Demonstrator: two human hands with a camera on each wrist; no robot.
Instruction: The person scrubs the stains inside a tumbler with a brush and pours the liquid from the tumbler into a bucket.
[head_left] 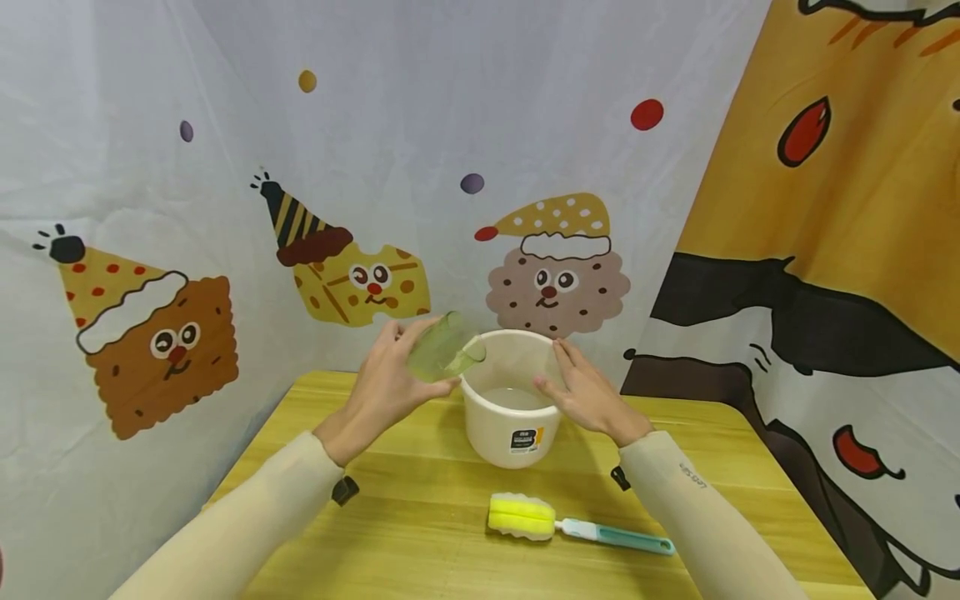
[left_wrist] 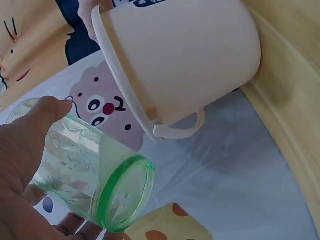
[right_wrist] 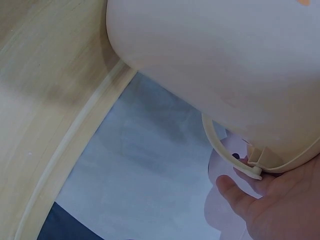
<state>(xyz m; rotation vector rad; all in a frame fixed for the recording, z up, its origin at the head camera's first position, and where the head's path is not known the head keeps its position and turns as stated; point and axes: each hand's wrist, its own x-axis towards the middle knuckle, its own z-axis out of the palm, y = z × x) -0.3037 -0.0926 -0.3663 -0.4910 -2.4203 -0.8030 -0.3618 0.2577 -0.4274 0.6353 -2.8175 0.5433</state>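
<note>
My left hand [head_left: 397, 367] holds a see-through green glass cup [left_wrist: 80, 165], tilted, over the left rim of a cream bucket [head_left: 510, 437]. Thumb and fingers wrap round the cup's sides, and wet-looking streaks show on its wall in the left wrist view. The bucket stands upright on the table, with what looks like shallow water [head_left: 517, 398] at its bottom. On the right, my right hand [head_left: 588, 387] grips the bucket's rim, thumb on the inner side and fingers outside. In the right wrist view those fingers lie beside the pivot of the bucket's handle [right_wrist: 220, 145].
A bottle brush [head_left: 522, 517] with a yellow and white sponge head lies in front of the bucket, its teal handle pointing right. The wood-grain table [head_left: 390, 533] ends at a cartoon-printed curtain [head_left: 555, 100] behind and at both sides.
</note>
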